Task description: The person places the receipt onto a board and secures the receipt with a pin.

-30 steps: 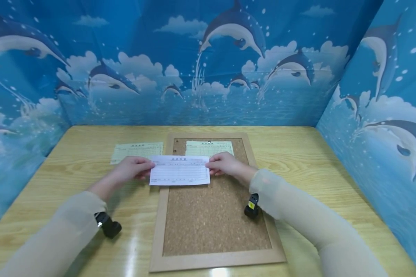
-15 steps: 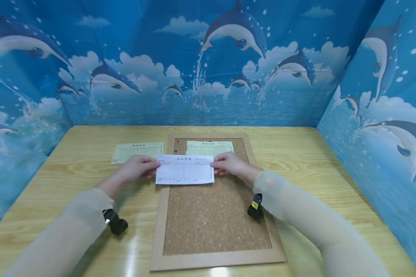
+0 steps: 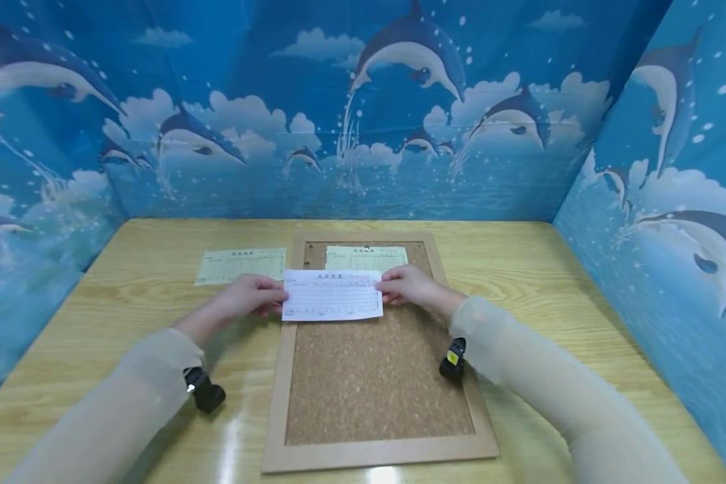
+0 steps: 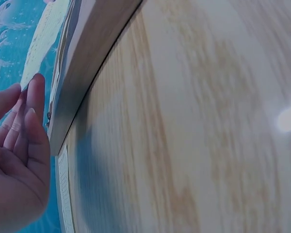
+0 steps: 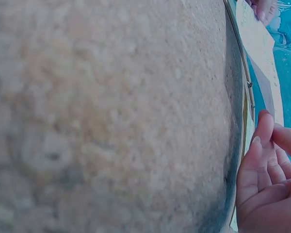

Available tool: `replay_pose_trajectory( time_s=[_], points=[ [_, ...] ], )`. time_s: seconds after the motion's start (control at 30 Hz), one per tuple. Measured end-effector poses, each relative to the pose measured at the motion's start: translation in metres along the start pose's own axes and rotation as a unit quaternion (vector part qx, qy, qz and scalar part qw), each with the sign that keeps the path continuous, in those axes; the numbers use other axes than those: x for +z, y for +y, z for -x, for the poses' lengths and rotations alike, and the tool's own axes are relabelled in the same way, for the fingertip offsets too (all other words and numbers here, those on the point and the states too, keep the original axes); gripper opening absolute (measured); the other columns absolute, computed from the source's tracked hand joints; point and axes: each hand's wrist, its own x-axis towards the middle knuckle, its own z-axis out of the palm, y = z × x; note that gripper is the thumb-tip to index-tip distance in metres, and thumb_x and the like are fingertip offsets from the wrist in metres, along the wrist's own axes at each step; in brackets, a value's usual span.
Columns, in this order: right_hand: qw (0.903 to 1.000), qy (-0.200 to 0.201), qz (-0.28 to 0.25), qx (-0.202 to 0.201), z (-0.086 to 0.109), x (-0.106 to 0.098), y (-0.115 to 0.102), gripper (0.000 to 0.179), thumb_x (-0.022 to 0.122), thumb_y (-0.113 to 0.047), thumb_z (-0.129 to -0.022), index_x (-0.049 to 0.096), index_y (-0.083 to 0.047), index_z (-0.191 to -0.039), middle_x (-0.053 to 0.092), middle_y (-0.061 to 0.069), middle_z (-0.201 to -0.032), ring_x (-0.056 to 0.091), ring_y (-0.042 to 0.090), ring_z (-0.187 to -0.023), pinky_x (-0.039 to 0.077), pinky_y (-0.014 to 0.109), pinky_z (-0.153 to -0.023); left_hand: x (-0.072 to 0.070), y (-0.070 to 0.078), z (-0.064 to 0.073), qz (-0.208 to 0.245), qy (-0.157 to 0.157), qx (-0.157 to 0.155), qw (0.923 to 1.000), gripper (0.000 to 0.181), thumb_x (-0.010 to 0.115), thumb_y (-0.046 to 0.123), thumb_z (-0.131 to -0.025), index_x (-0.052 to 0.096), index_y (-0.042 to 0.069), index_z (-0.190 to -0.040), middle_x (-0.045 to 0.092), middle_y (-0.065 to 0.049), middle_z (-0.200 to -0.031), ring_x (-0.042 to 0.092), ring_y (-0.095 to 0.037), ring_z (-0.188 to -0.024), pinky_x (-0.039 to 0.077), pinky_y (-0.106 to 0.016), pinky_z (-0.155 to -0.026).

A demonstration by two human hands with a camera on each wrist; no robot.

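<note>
A white printed form [image 3: 333, 296] is held by its two short ends above the upper part of a cork board [image 3: 378, 383]. My left hand [image 3: 255, 296] pinches its left edge between thumb and fingers; my right hand [image 3: 408, 286] pinches the right edge. Behind it, a pale green form [image 3: 366, 257] lies on the board with a pin at its top, its lower part hidden by the white sheet. In the right wrist view the white paper [image 5: 262, 53] stretches between both hands, raised off the cork.
Another green form [image 3: 238, 264] lies on the wooden table [image 3: 97, 323] left of the board. Small pins sit at the board's upper left. The board has a raised wooden frame [image 3: 375, 457]. A dolphin-print curtain [image 3: 339, 181] closes off the back and sides.
Both hands have carried the white form to the right, further over the cork board. The green forms and the board have stayed in place.
</note>
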Motion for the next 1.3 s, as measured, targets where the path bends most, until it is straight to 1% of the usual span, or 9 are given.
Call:
replay_pose_trajectory(
  time_s=[0.2,0.37,0.63,0.77,1.0,1.2,1.3],
  points=[
    [1.0000,0.002,-0.001,-0.001,0.001,-0.006,0.004,0.020,0.057,-0.016,-0.094,0.063,0.001,-0.100,0.064,0.006,-0.082,0.061,0.012,-0.073,0.051,0.026,-0.066,0.006,0.004,0.000,-0.015,-0.002,0.002,0.9999,0.029,0.063,0.019,-0.090,0.064,-0.005,-0.107,0.070,-0.004,-0.078,0.061,-0.010,-0.067,0.047,-0.026,-0.059],
    [0.9999,0.012,0.000,0.007,0.001,-0.011,0.008,0.020,0.057,-0.017,-0.094,0.063,0.001,-0.102,0.064,0.005,-0.083,0.061,0.011,-0.072,0.051,0.025,-0.065,0.014,0.008,-0.004,-0.037,-0.008,-0.002,0.9993,0.021,0.062,0.018,-0.090,0.067,-0.001,-0.099,0.069,-0.004,-0.076,0.062,-0.011,-0.068,0.047,-0.026,-0.059],
    [0.9997,0.019,-0.004,0.012,0.005,-0.016,0.013,0.022,0.058,-0.017,-0.094,0.063,0.002,-0.105,0.065,0.006,-0.084,0.061,0.011,-0.072,0.051,0.025,-0.065,0.023,0.012,-0.010,-0.045,-0.010,0.007,0.9989,0.016,0.061,0.015,-0.091,0.067,0.000,-0.092,0.069,-0.004,-0.076,0.064,-0.010,-0.069,0.047,-0.025,-0.058],
    [0.9998,0.019,-0.005,0.005,0.006,-0.018,0.016,0.023,0.058,-0.017,-0.094,0.063,0.002,-0.105,0.065,0.005,-0.084,0.061,0.010,-0.071,0.051,0.024,-0.064,0.027,0.014,-0.011,-0.046,-0.012,0.009,0.9988,0.017,0.061,0.014,-0.090,0.066,-0.001,-0.093,0.070,-0.005,-0.076,0.065,-0.011,-0.069,0.048,-0.026,-0.059],
    [0.9997,0.020,-0.011,0.011,0.007,-0.021,0.018,0.022,0.058,-0.016,-0.094,0.063,0.003,-0.105,0.064,0.004,-0.081,0.060,0.009,-0.070,0.050,0.023,-0.063,0.032,0.017,-0.014,-0.050,-0.009,-0.011,0.9987,0.016,0.061,0.015,-0.090,0.066,0.000,-0.094,0.070,-0.005,-0.076,0.065,-0.011,-0.069,0.048,-0.026,-0.059],
    [0.9995,0.024,-0.019,0.010,0.007,-0.024,0.021,0.021,0.058,-0.014,-0.093,0.062,0.004,-0.104,0.062,0.002,-0.078,0.059,0.008,-0.068,0.050,0.022,-0.061,0.036,0.021,-0.016,-0.059,-0.007,-0.016,0.9981,0.016,0.061,0.015,-0.090,0.066,0.001,-0.094,0.069,-0.005,-0.075,0.065,-0.011,-0.068,0.048,-0.026,-0.059],
    [0.9996,0.025,-0.012,0.011,0.008,-0.025,0.021,0.022,0.058,-0.014,-0.094,0.062,0.003,-0.105,0.063,0.003,-0.079,0.059,0.008,-0.069,0.049,0.022,-0.061,0.037,0.021,-0.020,-0.065,-0.004,-0.019,0.9977,0.016,0.062,0.016,-0.090,0.067,0.001,-0.093,0.069,-0.004,-0.075,0.065,-0.012,-0.069,0.048,-0.026,-0.059]
  ],
)
